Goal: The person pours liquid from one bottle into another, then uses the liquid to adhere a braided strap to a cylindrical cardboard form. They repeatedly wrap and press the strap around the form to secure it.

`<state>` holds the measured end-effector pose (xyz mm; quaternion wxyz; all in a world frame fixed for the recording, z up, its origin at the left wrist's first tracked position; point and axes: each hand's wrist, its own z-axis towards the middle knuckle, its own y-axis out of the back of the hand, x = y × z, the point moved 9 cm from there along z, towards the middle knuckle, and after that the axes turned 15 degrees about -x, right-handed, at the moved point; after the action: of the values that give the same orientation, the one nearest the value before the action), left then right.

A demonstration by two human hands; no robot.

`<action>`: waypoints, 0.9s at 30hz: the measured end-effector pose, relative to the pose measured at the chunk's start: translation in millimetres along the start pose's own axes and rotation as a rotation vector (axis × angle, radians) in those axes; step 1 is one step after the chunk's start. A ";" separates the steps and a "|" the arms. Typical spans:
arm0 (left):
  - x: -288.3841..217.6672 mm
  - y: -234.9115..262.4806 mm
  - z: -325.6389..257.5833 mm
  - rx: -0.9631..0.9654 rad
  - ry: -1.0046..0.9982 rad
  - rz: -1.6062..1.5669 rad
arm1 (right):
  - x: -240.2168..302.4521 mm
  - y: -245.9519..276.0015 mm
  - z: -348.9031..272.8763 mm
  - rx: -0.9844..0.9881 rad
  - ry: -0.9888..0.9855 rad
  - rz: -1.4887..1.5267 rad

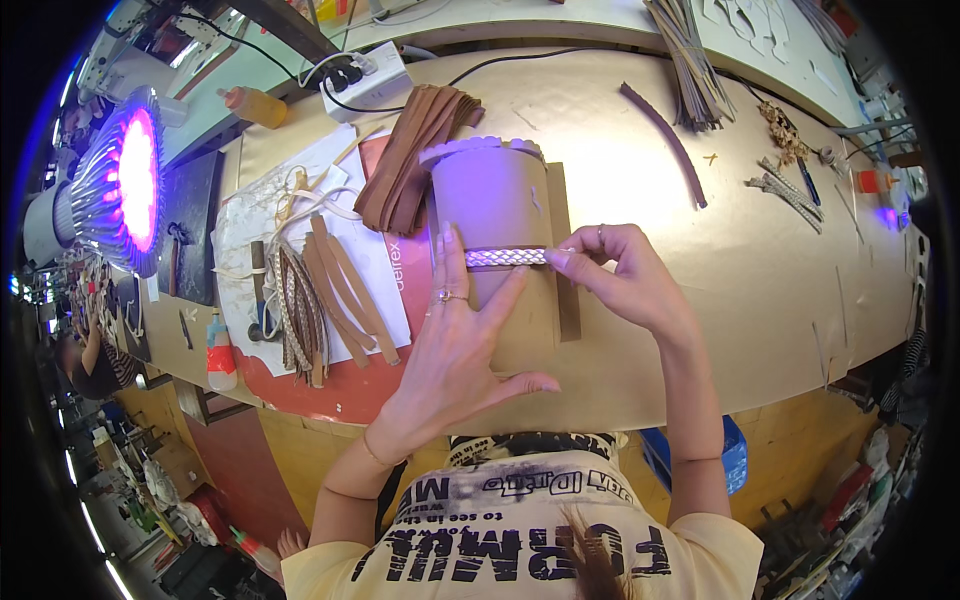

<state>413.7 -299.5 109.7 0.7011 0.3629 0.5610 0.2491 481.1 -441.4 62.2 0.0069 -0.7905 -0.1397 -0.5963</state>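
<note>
A light brown, rounded form (490,195) with a scalloped edge at its far end lies on the table in front of me. Across it runs a silvery braided strip (500,258) on a thin brown backing. My left hand (450,340) rests on the form with its fingers spread, the index and middle fingertips by the strip's left part and lower edge. At the strip's right end, my right hand (625,275) pinches it between thumb and index finger.
Brown leather strips (415,155) are stacked beyond the form at left. Nearer lie braided and plain strips (345,290) on white paper. A lit lamp (135,185) stands at far left, near a glue bottle (220,350). A dark curved strip (670,145) lies at right.
</note>
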 end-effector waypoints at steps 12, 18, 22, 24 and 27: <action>-3.2 2.6 0.9 -0.032 -0.051 0.104 | -16.1 -8.0 -0.1 -0.010 -0.058 0.047; -3.7 2.0 2.2 -0.013 -0.045 0.052 | -16.4 -6.0 1.3 -0.038 -0.041 0.035; -3.1 2.0 1.9 -0.013 -0.039 0.044 | -16.6 -7.1 0.6 -0.032 -0.041 0.050; -2.8 1.7 1.3 -0.013 -0.039 0.055 | -18.9 -8.8 0.5 -0.027 -0.057 0.056; -3.1 2.2 1.6 -0.024 -0.044 0.038 | -23.8 -9.9 1.5 -0.021 -0.081 0.038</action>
<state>414.6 -300.9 113.5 0.7129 0.3704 0.5352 0.2611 474.3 -436.7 37.7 0.0043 -0.8166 -0.1185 -0.5649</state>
